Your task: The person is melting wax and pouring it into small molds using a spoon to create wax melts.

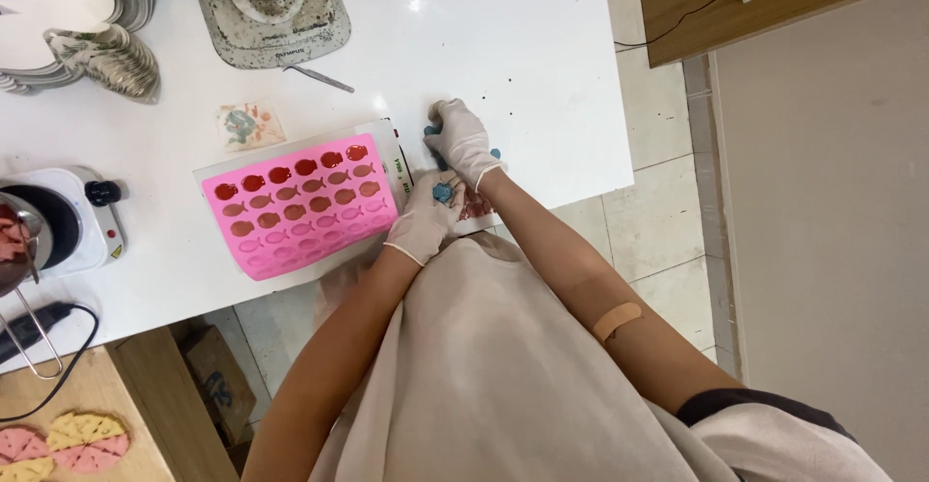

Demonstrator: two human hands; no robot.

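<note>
White-gloved left hand (426, 221) pinches a small blue fish-shaped piece (443, 192) in its grip, while the gloved right hand (463, 141) presses closed on more blue pieces (432, 134) on the white worktop (523, 46), beside a pink silicone fish mould (300, 206).

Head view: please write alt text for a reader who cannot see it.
Two gloved hands work at a white table: the left hand holds a small blue piece, the right hand presses on other blue pieces. A pink mould with fish-shaped cavities lies left of them.
</note>
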